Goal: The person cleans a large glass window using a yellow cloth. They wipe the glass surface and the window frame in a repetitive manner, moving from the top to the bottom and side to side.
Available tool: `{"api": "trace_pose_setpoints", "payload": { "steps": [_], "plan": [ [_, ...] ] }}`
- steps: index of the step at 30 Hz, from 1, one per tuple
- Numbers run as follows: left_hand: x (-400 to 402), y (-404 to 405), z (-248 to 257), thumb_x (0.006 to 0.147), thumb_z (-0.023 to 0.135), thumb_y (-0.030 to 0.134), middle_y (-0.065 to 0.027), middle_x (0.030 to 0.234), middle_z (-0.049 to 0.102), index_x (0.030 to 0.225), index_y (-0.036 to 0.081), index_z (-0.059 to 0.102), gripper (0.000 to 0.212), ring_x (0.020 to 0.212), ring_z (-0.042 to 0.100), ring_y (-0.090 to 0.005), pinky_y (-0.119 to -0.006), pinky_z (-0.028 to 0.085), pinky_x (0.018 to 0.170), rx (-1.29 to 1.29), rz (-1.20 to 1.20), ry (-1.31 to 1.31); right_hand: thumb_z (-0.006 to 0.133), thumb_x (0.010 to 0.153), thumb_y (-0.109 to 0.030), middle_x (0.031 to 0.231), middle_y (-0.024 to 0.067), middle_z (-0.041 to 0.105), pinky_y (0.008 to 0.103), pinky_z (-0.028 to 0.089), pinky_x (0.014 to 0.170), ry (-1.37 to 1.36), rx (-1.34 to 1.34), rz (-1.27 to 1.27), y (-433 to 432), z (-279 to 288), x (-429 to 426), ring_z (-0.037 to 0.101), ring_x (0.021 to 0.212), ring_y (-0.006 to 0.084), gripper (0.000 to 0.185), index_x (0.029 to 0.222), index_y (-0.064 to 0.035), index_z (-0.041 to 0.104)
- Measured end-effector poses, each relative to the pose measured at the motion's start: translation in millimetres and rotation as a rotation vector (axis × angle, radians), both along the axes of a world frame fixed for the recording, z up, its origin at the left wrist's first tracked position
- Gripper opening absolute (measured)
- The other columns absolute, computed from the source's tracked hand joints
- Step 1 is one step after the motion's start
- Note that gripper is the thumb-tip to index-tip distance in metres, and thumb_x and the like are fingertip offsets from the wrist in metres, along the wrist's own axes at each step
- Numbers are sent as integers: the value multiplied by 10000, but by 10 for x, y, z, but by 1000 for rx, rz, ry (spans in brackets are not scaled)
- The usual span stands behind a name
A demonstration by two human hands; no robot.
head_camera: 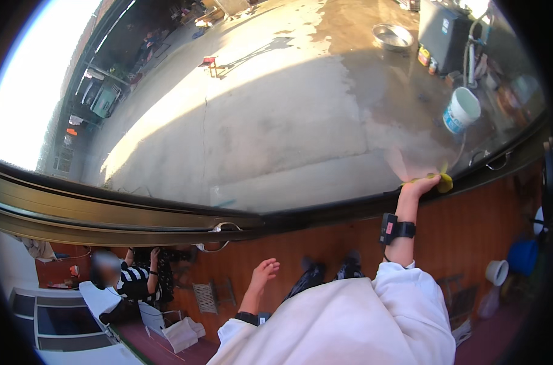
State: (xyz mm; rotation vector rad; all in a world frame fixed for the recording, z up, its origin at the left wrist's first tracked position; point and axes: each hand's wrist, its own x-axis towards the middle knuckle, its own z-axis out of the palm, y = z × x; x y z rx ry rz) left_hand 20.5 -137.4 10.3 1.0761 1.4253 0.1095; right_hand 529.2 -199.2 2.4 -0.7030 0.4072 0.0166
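Note:
My right hand [421, 185] is pressed against a large glass pane [276, 137] with a yellow cloth [445, 183] under it, near the dark frame edge. A faint reflection of the hand shows in the glass. My left hand [263, 273] hangs in front of my body, loosely spread and holding nothing. Both my wrists carry black bands with small devices. A metal handle [226, 226] sits on the dark window frame [303, 214], and another handle [499, 162] is further right.
Behind me, a person [139, 278] sits on the left, near a folding stool [205, 296] and a white bag [182, 335]. A white bucket [497, 272] and a blue bucket [523, 256] stand at right. Beyond the glass are a red stool [208, 62], a metal basin [392, 37] and a bucket [461, 110].

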Motion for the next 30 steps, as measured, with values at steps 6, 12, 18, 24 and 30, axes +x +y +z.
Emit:
{"api": "trace_pose_setpoints", "payload": {
  "steps": [6, 12, 18, 24, 30],
  "plan": [
    [-216, 217, -36, 914, 460, 203, -56, 1123, 593, 1200, 86, 511, 313, 1015, 558, -136, -257, 442, 806, 20, 12, -80, 294, 934, -477, 1462, 120, 45, 361, 141, 1088, -277, -322, 7, 653, 845, -1384, 167, 1327, 221, 708, 1415, -68, -26],
    [-671, 318, -126, 912, 465, 190, -59, 1118, 595, 1190, 83, 514, 302, 1010, 558, -137, -257, 444, 797, 32, 98, -135, 337, 939, -327, 1439, 195, 136, 458, 34, 1069, -1032, -874, -191, 1166, 1688, -2183, 125, 1324, 344, 551, 1373, -5, 228],
    [-1167, 296, -223, 917, 453, 167, -65, 1112, 600, 1180, 81, 519, 284, 1012, 564, -149, -267, 449, 789, 37, 241, -171, 484, 843, -396, 1192, 98, 495, 601, 45, 1018, -1559, -1141, -273, 1564, 2614, -2850, 282, 1255, 394, 336, 1071, -187, 616],
    [-1316, 337, -255, 922, 440, 151, -69, 1101, 606, 1174, 82, 524, 274, 1005, 572, -153, -282, 459, 785, 57, 227, -191, 561, 766, -274, 1241, -23, 470, 460, 161, 1043, -1929, -1136, -218, 1729, 2551, -3181, 339, 1266, 180, 347, 1112, -251, 566],
    [-1230, 392, -279, 919, 445, 152, -62, 1094, 610, 1169, 85, 529, 272, 998, 573, -145, -272, 457, 779, 77, 192, -220, 468, 832, -243, 1378, -77, 360, 321, 122, 1082, -2562, -1485, -190, 1533, 2131, -3034, 256, 1297, 85, 410, 1241, -236, 488]
  ]
}}
